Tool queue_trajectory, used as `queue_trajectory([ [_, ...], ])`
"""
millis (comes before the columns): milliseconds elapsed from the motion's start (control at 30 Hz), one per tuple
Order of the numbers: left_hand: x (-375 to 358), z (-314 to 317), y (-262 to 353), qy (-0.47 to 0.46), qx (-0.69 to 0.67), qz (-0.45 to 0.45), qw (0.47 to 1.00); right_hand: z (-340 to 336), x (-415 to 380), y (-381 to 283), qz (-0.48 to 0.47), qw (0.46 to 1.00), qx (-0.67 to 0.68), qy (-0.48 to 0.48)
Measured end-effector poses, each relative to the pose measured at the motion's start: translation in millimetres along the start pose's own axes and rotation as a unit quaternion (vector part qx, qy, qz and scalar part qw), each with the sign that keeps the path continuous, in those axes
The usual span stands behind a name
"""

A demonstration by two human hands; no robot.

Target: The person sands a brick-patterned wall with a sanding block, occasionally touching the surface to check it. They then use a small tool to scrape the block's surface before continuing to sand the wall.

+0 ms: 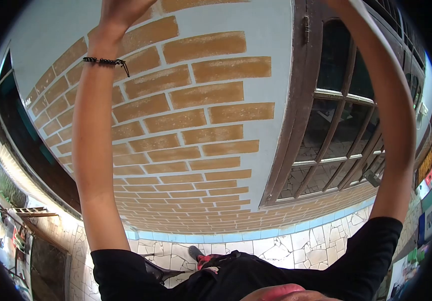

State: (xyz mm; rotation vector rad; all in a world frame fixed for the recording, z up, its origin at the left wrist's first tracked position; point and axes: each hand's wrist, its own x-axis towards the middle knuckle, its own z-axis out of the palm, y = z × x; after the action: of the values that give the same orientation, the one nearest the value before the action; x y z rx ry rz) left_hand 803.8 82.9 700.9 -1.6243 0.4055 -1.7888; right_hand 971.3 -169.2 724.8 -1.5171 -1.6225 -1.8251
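Note:
Both my arms are raised high in front of a pale blue wall [271,30] painted with tan brick shapes [203,45]. My left hand [124,11] shows only in part at the top edge, close to the painted bricks. Its fingers are cut off by the frame, so what it holds or touches is hidden. A black beaded bracelet [103,61] circles that wrist. On the right, my bare forearm [389,100] reaches up past the brown-framed window [296,115], and my right hand lies beyond the top edge.
Dark panes and pale bars fill the window, whose frame has a hinge [306,29]. Below lies a cracked-stone-pattern floor [286,246] with a light blue strip [256,235] along the wall. A dark shoe [194,252] stands there. Furniture and clutter line the far left.

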Motion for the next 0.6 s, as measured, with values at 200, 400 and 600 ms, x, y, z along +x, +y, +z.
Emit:
queue_trajectory([
  [200,-7.3,-5.5,3.4,0.034,-0.045,-0.007,0.998,-9.1,-20.3,12.0,-0.08,0.986,-0.125,0.081],
  [400,-52.5,0.1,50.7,0.054,-0.046,-0.128,0.989,2.1,-42.6,-1.1,-0.062,0.997,0.006,0.041],
  [600,-107.0,1.5,126.0,0.07,-0.134,-0.254,0.955,33.3,-72.0,26.9,-0.07,0.997,0.012,0.03],
])
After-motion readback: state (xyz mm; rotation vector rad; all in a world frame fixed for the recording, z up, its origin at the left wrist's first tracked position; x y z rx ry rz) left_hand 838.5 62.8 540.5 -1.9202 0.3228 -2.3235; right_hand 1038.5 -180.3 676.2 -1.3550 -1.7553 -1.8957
